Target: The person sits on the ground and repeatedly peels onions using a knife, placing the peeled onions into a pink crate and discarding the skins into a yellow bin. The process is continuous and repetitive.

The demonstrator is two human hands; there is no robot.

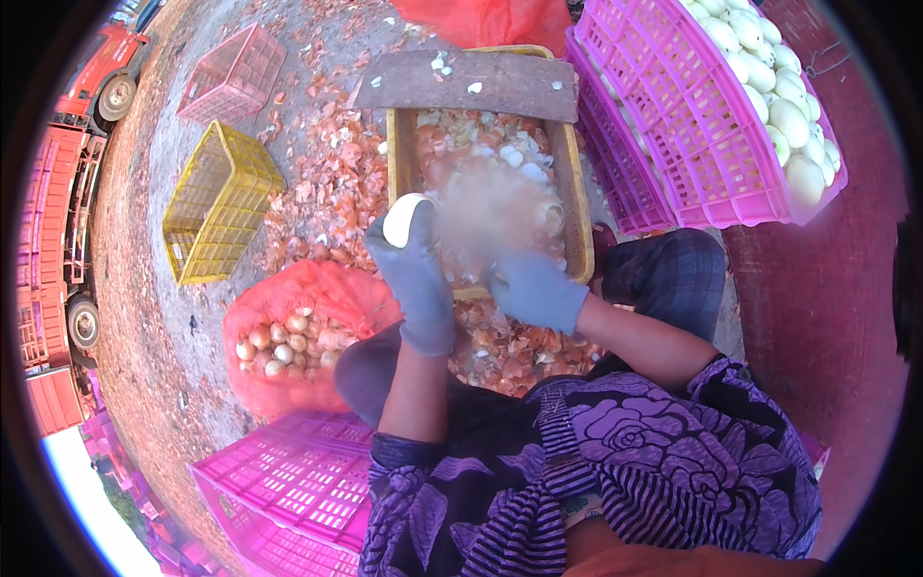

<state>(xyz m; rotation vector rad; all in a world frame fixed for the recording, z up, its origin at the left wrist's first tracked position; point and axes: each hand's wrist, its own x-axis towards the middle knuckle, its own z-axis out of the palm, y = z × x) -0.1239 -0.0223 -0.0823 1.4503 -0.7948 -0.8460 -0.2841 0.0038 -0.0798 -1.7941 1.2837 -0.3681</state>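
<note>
My left hand (415, 284), in a grey-blue glove, is closed around a peeled white onion (402, 220), which it holds up over the left rim of a yellow crate (391, 159). Onion skins and white trimmings (514, 146) lie inside that crate. My right hand (538, 293), gloved alike, is curled at the crate's near edge. A hazy blur in the middle of the picture covers the space before its fingers, so what it grips cannot be made out. Across the crate's far end rests a wooden board (461, 85) with a few white scraps on it.
At right stands a pink crate (663, 106) heaped with peeled onions (788, 120). A red mesh sack (245, 332) of unpeeled onions (288, 341) lies left of my knee. Near it are a yellow basket (216, 202), a pink basket (236, 77) and a magenta crate (298, 471). Skins (336, 173) litter the ground.
</note>
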